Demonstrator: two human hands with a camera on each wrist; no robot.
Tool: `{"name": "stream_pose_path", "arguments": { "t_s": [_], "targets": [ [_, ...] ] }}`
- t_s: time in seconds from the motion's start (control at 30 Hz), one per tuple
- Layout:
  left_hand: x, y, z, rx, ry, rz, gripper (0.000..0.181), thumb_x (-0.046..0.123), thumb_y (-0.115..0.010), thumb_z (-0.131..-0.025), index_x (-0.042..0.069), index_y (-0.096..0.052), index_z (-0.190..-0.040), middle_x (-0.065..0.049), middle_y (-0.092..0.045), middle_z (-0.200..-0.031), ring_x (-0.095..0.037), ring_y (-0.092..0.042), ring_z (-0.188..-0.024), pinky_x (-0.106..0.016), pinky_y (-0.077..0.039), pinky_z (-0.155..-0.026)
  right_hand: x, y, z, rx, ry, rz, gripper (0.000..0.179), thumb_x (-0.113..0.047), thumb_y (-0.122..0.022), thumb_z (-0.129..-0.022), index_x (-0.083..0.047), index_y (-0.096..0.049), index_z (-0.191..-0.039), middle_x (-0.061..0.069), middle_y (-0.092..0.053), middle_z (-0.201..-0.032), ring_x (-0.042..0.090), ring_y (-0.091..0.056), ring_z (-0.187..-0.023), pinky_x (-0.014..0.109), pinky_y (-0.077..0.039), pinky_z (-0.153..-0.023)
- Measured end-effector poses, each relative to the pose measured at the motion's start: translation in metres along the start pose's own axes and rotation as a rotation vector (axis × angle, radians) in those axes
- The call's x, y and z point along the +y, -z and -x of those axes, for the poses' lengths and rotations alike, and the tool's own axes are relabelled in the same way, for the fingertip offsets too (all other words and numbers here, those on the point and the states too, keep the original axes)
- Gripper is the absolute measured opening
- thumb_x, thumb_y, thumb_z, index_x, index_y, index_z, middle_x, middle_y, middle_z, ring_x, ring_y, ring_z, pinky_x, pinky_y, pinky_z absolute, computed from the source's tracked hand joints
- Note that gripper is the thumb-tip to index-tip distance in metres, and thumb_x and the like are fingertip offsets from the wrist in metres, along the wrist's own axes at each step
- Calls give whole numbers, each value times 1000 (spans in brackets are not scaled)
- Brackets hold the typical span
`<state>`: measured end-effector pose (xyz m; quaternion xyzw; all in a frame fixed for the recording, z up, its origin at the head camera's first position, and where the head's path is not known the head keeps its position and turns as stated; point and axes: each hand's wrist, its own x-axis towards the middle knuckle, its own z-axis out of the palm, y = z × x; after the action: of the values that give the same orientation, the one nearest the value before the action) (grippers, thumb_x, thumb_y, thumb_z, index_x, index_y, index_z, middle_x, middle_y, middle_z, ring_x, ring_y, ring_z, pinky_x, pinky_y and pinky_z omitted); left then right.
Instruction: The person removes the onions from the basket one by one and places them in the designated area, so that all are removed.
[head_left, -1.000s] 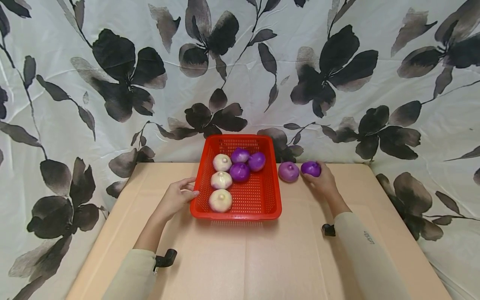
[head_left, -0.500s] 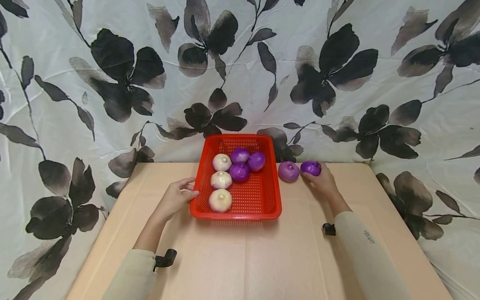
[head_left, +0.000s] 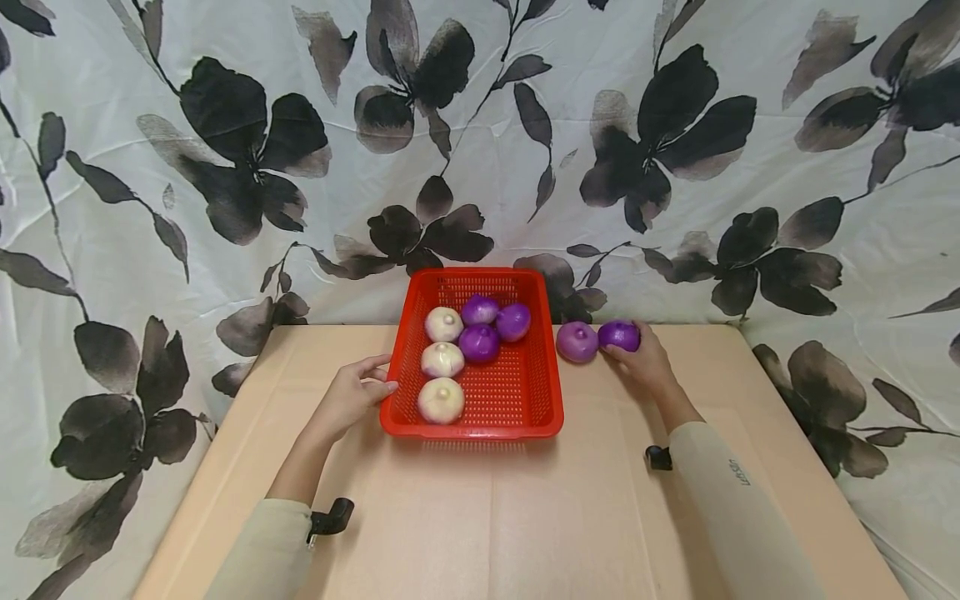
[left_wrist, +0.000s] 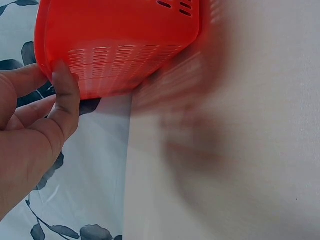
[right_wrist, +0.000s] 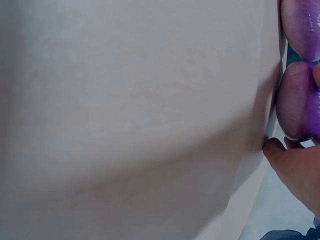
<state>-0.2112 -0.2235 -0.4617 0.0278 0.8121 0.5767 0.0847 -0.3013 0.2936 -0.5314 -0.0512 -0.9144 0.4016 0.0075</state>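
Note:
My left hand [head_left: 352,396] pinches the left rim of a red plastic basket [head_left: 553,408], thumb outside, as the left wrist view shows. Inside the basket lie three pale onions [head_left: 441,402] in a column on the left and three purple onions [head_left: 480,343] beside them. Right of the basket, a lighter purple onion [head_left: 577,342] rests near the table's back edge. Touching it is a darker purple onion [head_left: 619,336], with my right hand [head_left: 645,360] curled about its right side. In the right wrist view the thumb [right_wrist: 285,157] stands slightly off that onion [right_wrist: 295,107]; the other fingers are mostly hidden.
Both things and hands are over a light wooden-toned table [head_left: 495,517]. A white cloth with dark flowers [head_left: 525,225] hangs directly behind its back edge. Black cameras sit on the left wrist [head_left: 332,517] and right wrist [head_left: 657,458].
The darker purple onion has shifted slightly left with my right hand, up against the lighter one. The left hand and basket stay as they were.

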Motion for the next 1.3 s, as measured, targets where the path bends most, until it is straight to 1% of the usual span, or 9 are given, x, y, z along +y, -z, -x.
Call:
{"name": "stream_pose_path", "arguments": {
  "t_s": [0.27, 0.57, 0.87, 1.1, 1.3],
  "targets": [
    [0, 1, 1, -1, -8, 6, 58, 3, -69, -97, -8, -47, -149, -26, -61, -112, -18, -70, -84, -23, -61, -71, -2, 0, -1, -13, -19, 1, 90, -30, -71, -98, 4, -16, -161, 36, -27, -161, 54, -31, -147, 65, -29, -120],
    [0, 1, 2, 2, 3, 2, 58, 3, -69, -97, -7, -47, -149, -25, -61, -113, -18, -70, -84, -23, -61, -71, -2, 0, -1, -12, -10, 4, 90, -28, -71, -98, 4, -16, -161, 36, -28, -160, 54, -32, -147, 65, -29, -120],
    [-4, 1, 0, 8, 3, -15, 57, 3, -69, -96, -7, -48, -149, -24, -61, -111, -17, -71, -84, -23, -61, -72, -5, 0, 1, -13, -2, -16, 91, -28, -71, -98, 4, -15, -162, 36, -28, -160, 54, -33, -146, 65, -29, -120],
    [-2, 2, 0, 0, -20, -19, 57, 1, -68, -96, -8, -47, -148, -26, -62, -112, -19, -70, -85, -21, -60, -71, -12, 6, 3, 25, 34, -36, 89, -24, -72, -97, 5, -17, -161, 37, -29, -159, 53, -32, -147, 61, -29, -122],
    [2, 1, 0, 3, -17, -29, 57, 3, -68, -97, -8, -47, -149, -26, -63, -113, -23, -71, -87, -21, -60, -70, -22, 17, 1, 48, 90, -14, 88, -22, -73, -96, 5, -20, -160, 36, -28, -161, 53, -28, -149, 63, -25, -122]
  ]
}}
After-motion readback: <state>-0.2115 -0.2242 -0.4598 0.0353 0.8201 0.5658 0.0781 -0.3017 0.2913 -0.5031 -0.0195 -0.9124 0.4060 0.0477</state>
